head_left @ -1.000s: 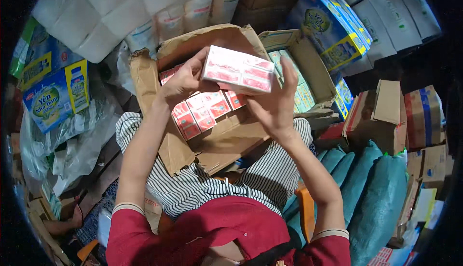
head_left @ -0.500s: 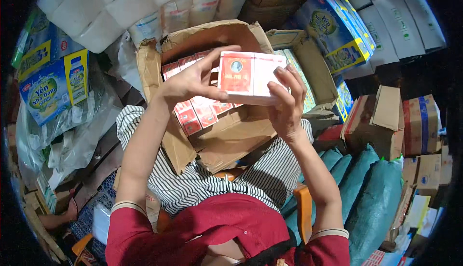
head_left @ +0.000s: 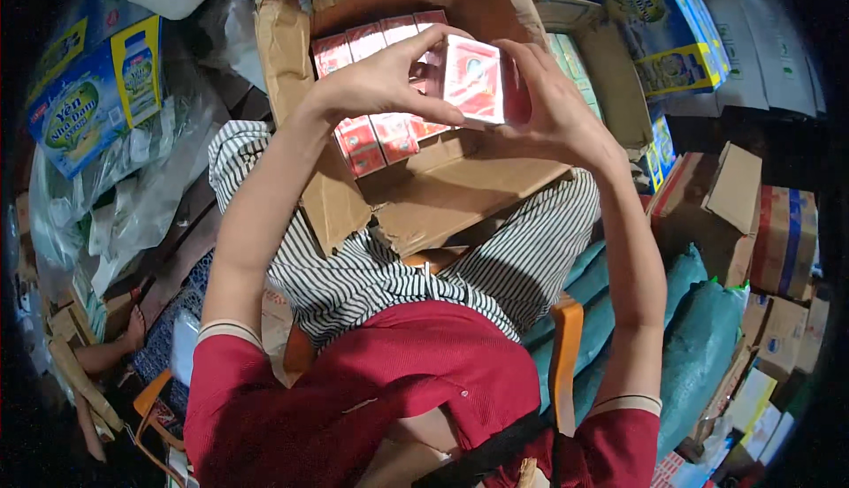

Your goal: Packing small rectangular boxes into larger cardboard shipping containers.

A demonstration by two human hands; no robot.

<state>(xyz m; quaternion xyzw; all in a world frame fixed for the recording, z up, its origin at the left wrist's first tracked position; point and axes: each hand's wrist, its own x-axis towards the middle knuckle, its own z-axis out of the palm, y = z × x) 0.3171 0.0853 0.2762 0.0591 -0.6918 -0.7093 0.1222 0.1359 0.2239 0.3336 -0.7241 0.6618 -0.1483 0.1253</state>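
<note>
A small red-and-white box [head_left: 473, 81] is held up between my two hands, its red printed face toward me and brightly lit. My left hand [head_left: 376, 86] pinches its left side, index finger at the top corner and thumb at the lower one. Around its right side curl the fingers of my right hand [head_left: 562, 103]. Below and behind them an open cardboard carton [head_left: 460, 214] rests against my lap. Rows of similar red boxes [head_left: 358, 148] fill its left part; the hands partly hide them.
Another open carton [head_left: 610, 108] with pale green boxes adjoins on the right. Blue-and-yellow packs [head_left: 80, 125] lie on clear plastic at left. Teal sacks [head_left: 699, 355] and a brown carton [head_left: 699, 214] stand at right, beside an orange chair arm [head_left: 566, 355]. Another person's foot [head_left: 134, 329] shows at left.
The held box has turned, so a narrower red face now shows instead of the wide red-and-white side. My right hand has shifted round its right side. The whole view has also shifted.
</note>
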